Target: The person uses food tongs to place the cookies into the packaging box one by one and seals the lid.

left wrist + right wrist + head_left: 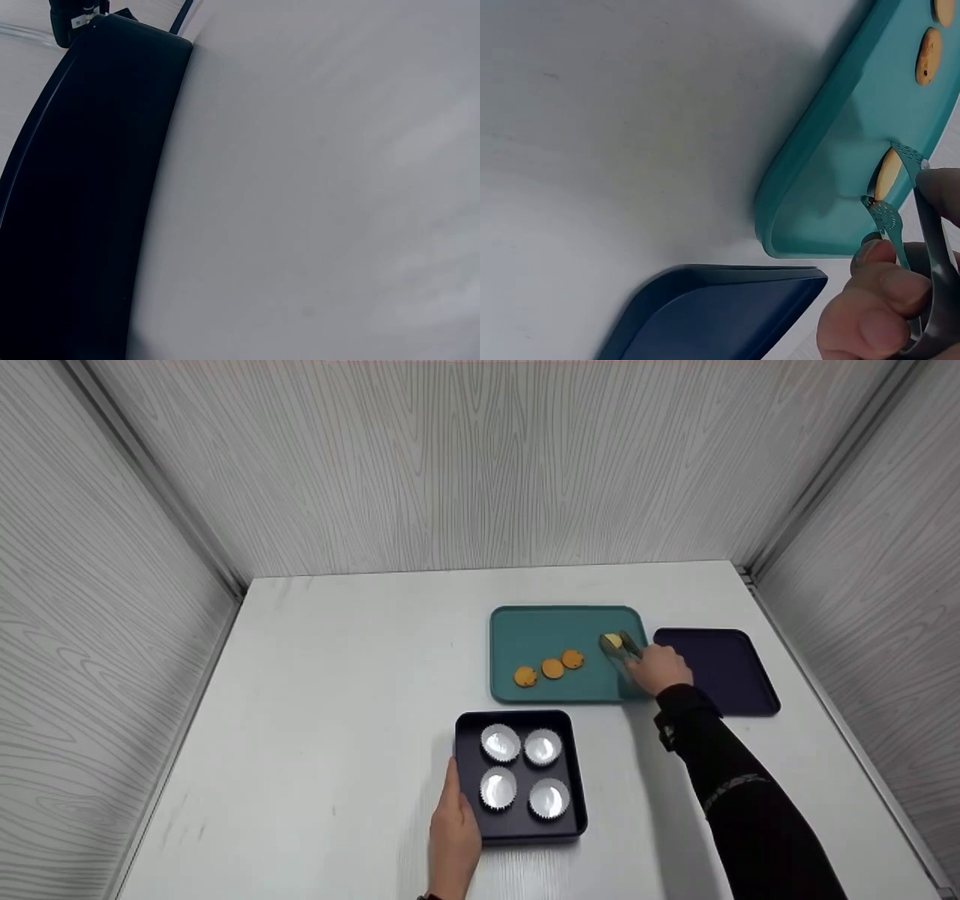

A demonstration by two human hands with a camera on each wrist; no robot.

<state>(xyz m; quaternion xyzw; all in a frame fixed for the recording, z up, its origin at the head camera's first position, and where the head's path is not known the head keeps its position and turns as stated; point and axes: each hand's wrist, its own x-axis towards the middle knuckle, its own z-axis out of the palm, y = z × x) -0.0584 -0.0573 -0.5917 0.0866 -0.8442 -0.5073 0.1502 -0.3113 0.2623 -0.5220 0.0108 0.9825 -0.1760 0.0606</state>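
Observation:
My right hand point(661, 669) grips metal tongs point(934, 251) over the right part of a teal tray point(525, 622). The tongs' perforated tips are on either side of a round cookie point(888, 174), which looks tilted on its edge in the right wrist view. Three more cookies point(553, 668) lie in a slanting row to the left on that tray. Nearer to me, my left hand point(454, 836) rests along the left side of a dark square pan point(517, 834), fingers straight. Several silver fluted cups point(498, 788) stand in the pan.
A dark navy tray point(724, 671) lies right of the teal tray, partly behind my right wrist. White table surface point(337, 697) extends to the left. Wood-grain panels point(480, 465) enclose the back and both sides.

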